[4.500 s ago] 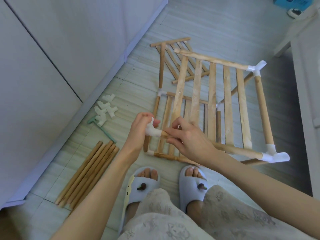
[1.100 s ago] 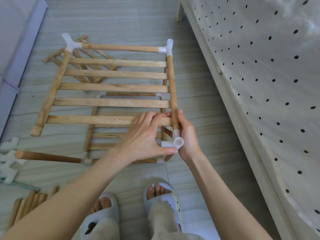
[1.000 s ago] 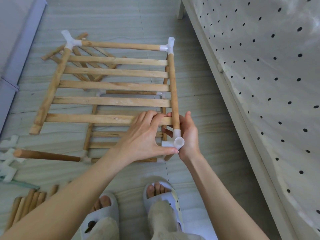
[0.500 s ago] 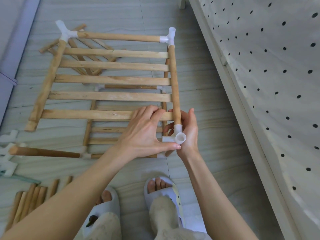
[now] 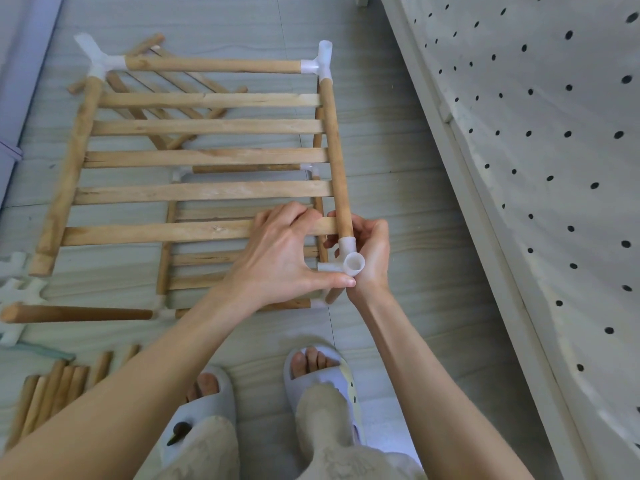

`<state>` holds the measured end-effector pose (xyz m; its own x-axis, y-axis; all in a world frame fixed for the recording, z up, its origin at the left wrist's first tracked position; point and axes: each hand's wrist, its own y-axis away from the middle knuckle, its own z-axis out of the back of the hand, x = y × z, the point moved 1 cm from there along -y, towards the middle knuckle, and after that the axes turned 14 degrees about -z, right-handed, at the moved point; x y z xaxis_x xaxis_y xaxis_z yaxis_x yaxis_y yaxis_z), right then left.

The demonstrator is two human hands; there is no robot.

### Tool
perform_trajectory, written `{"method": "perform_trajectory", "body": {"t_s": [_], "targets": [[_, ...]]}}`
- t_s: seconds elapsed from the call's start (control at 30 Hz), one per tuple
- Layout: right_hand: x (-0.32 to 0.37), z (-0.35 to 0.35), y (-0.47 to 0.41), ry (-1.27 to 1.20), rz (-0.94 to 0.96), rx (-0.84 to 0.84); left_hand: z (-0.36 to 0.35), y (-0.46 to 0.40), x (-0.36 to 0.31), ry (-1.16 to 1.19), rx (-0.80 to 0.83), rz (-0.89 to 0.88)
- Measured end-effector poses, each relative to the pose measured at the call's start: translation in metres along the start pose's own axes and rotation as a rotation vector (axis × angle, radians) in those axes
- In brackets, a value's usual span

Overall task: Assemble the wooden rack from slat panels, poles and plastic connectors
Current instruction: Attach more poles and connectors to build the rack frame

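- Five slats (image 5: 204,127) spanned the panel beyond the left hand (image 5: 280,254).
- Both hands, right hand (image 5: 372,258) included, gripped one white connector (image 5: 348,259).

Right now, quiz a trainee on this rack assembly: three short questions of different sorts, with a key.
1. True or false: the white connector sits on the near end of the right pole.
2. Which corner of the upper panel has no connector? A near-left, B far-left, C far-right.
3. Fill in: the left hand lies over the nearest ____.

Key: 1 true. 2 A. 3 slat.
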<state>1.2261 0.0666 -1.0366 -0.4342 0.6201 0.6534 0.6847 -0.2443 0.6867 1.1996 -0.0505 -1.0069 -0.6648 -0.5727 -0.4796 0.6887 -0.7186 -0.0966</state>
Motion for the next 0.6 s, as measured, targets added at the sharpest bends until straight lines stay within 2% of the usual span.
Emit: {"method": "perform_trajectory", "body": {"t_s": [0.13,0.33,0.6], "targets": [[0.002,0.000,0.000,0.015,0.012,0.028,-0.001,0.000,-0.002,0.038,0.068,0.035],[-0.005,0.001,0.008,0.009,0.103,0.099,-0.001,0.011,0.008,-0.036,0.132,-0.051],[-0.015,-0.009,0.007,-0.068,0.118,-0.062,-0.005,0.018,0.015,0.044,0.030,-0.108]]}}
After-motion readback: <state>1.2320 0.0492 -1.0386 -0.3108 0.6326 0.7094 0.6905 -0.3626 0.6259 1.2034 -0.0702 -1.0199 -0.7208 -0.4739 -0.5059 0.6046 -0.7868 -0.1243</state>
